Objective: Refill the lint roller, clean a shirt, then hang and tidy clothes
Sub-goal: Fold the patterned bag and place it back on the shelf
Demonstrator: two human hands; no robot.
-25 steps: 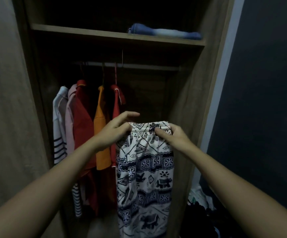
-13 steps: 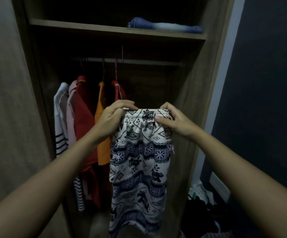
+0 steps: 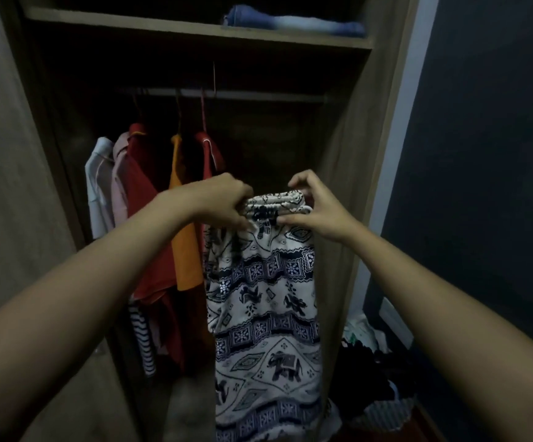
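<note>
White trousers with a dark blue elephant pattern (image 3: 263, 301) hang down in front of the open wardrobe. My left hand (image 3: 218, 200) and my right hand (image 3: 317, 212) both pinch the bunched waistband at its top, close together. Above and behind them runs the clothes rail (image 3: 258, 95). On it, to the left, hang a white shirt (image 3: 97, 186), a pink one, a red shirt (image 3: 142, 199), an orange shirt (image 3: 183, 247) and another red garment. No hanger shows in the trousers; the waistband's inside is hidden by my fingers.
Folded blue jeans (image 3: 293, 22) lie on the wardrobe's upper shelf (image 3: 163, 25). The open door (image 3: 9, 186) stands at the left. A heap of dark and striped clothes (image 3: 376, 374) lies on the floor at the right, against the dark wall.
My hands have lifted the trousers higher and drawn closer together, gathering the waistband into a tighter bunch. The view has tilted slightly up toward the rail.
</note>
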